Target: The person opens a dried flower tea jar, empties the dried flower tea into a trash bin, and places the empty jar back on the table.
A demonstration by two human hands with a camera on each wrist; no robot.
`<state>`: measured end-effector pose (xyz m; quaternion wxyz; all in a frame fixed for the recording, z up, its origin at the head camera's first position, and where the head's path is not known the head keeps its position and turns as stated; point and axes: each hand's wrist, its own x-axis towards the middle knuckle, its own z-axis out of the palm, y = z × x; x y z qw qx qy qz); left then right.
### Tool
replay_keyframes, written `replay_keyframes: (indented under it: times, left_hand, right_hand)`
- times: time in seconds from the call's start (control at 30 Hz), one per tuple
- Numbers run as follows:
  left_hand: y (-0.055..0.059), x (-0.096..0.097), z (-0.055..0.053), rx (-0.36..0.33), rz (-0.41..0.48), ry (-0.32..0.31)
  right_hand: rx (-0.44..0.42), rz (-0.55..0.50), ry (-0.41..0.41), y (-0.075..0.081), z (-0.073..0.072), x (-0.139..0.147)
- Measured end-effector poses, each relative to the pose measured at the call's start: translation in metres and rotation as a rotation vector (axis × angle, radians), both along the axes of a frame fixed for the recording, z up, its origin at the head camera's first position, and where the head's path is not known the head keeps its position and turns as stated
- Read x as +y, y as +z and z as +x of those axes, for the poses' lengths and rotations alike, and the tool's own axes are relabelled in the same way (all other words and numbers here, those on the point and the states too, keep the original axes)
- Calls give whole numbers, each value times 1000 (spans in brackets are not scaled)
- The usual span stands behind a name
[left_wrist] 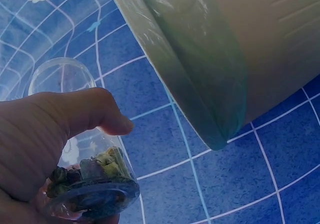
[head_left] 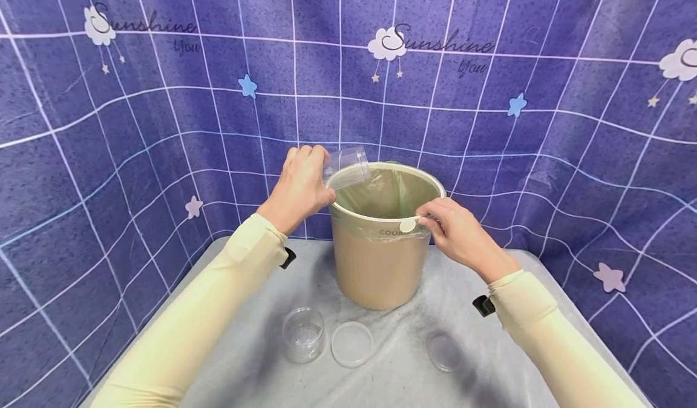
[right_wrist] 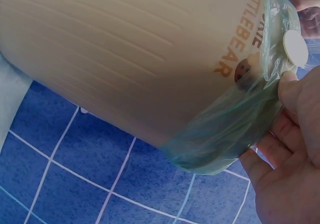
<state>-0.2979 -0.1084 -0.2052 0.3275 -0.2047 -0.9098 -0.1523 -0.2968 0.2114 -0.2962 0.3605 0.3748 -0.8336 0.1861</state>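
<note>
My left hand grips a clear jar, tilted on its side with its far end over the left part of the trash bin's rim. Dried bits, greenish, yellow and dark, lie in the end of that jar nearer the palm in the left wrist view. The beige trash bin stands upright, lined with a thin green plastic bag folded over its rim. At the front right of the rim, my right hand pinches the edge beside a round white tab.
On the grey-covered table, in front of the bin, are a second clear jar, a clear round lid and another clear disc. A blue gridded curtain surrounds the table at the back and sides.
</note>
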Motion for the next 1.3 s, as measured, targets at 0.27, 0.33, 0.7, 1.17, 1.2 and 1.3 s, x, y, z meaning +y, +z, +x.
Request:
replay_keyframes:
  times: [0.27, 0.33, 0.7, 1.17, 1.2, 1.3]
  left_hand:
    - [5, 3, -8, 40, -78, -15]
    - [7, 4, -9, 49, -93, -20]
    - [10, 8, -15, 31, -127, -12]
    - [11, 8, -25, 89, -177, -6]
    - [11, 7, -26, 87, -179, -3]
    - [11, 7, -27, 92, -181, -8]
  right_hand:
    - [5, -3, 0, 1, 2, -1]
    - [8, -2, 0, 1, 3, -1]
    - [-15, -9, -8, 1, 3, 0]
    - [-2, -17, 4, 0, 1, 0]
    - [-5, -16, 4, 0, 0, 0]
    - [-7, -13, 3, 0, 1, 0]
